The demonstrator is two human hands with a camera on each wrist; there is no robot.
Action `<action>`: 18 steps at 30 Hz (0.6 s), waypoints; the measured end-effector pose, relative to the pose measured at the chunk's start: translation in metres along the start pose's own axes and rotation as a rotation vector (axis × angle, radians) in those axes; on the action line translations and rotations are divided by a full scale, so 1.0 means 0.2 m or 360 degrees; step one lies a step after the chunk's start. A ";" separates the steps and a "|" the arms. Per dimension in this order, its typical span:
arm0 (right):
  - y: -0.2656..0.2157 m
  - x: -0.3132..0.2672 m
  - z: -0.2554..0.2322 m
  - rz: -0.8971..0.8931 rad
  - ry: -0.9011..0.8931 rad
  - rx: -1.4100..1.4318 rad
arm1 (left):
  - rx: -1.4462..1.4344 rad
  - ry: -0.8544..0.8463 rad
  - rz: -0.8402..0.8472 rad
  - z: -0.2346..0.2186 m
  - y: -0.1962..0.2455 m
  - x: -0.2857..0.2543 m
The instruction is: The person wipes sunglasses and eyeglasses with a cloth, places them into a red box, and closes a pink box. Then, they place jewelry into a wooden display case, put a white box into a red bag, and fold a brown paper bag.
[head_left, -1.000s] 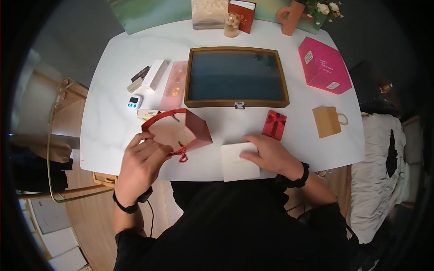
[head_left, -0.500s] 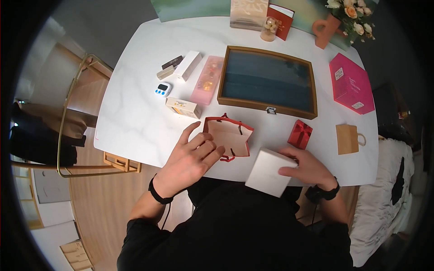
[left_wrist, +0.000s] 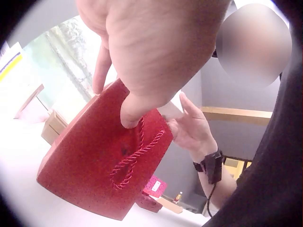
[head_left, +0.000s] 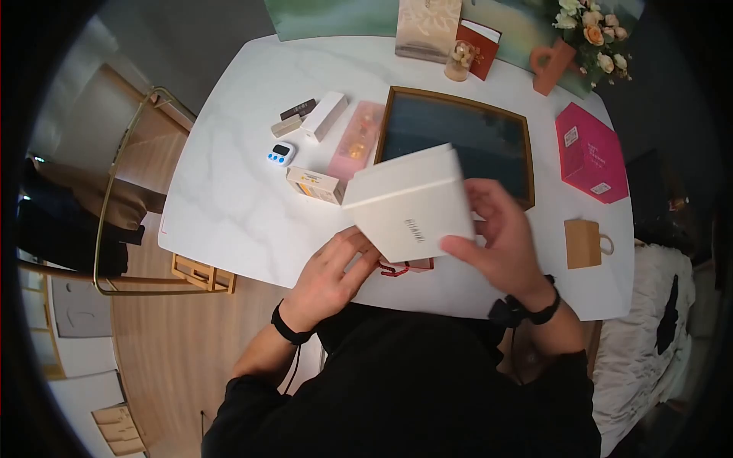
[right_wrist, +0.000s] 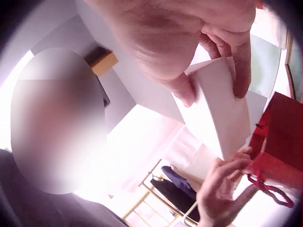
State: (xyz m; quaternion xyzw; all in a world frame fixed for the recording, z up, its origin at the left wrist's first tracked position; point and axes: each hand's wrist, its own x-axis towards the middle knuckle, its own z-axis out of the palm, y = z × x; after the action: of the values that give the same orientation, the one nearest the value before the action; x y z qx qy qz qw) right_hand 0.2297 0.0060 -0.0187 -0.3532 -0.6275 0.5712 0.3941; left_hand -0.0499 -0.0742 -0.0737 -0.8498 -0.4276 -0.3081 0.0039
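My right hand [head_left: 504, 240] grips a white box [head_left: 412, 202] by its right side, lifted and tilted above the table; dark lettering shows on its near face. Under it the red paper bag [head_left: 420, 265] is mostly hidden in the head view. My left hand [head_left: 328, 275] is at the bag's left rim. In the left wrist view the bag [left_wrist: 104, 151], with a twisted red cord handle [left_wrist: 128, 165], has the left thumb on its outside and a finger over the rim. The right wrist view shows the box [right_wrist: 213, 109] between right thumb and fingers, beside the bag [right_wrist: 284, 142].
A brown framed case [head_left: 458, 122] lies behind the white box. Leftward are a pink box [head_left: 357, 141], small cartons [head_left: 314, 185] and a timer [head_left: 281, 153]. To the right are a magenta box [head_left: 592, 153] and a kraft bag [head_left: 583, 244]. A flower vase [head_left: 552, 67] stands behind.
My right hand has raised the white box off the near table edge and brought it leftward over the red bag. My left hand has moved in to the bag's rim, its fingers now holding it.
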 end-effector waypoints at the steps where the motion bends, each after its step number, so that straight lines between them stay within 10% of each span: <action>1: 0.03 0.02 0.04 -0.0028 -0.0008 -0.0206 | 0.0013 0.0014 -0.0020 0.00 0.00 -0.01; 6: 0.04 0.01 0.04 -0.0456 -0.0025 -0.1025 | 0.0092 0.0179 0.0022 0.01 -0.01 -0.04; 18: -0.20 -0.05 0.05 -0.0419 -0.0286 -0.1395 | 0.0069 0.0315 -0.0082 0.05 0.02 -0.06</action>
State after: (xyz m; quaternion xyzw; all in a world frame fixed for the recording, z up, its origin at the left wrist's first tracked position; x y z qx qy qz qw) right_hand 0.2247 -0.0116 0.0202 -0.3529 -0.8808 0.2256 0.2210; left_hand -0.0463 -0.0822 -0.0874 -0.8036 -0.4534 -0.3813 0.0567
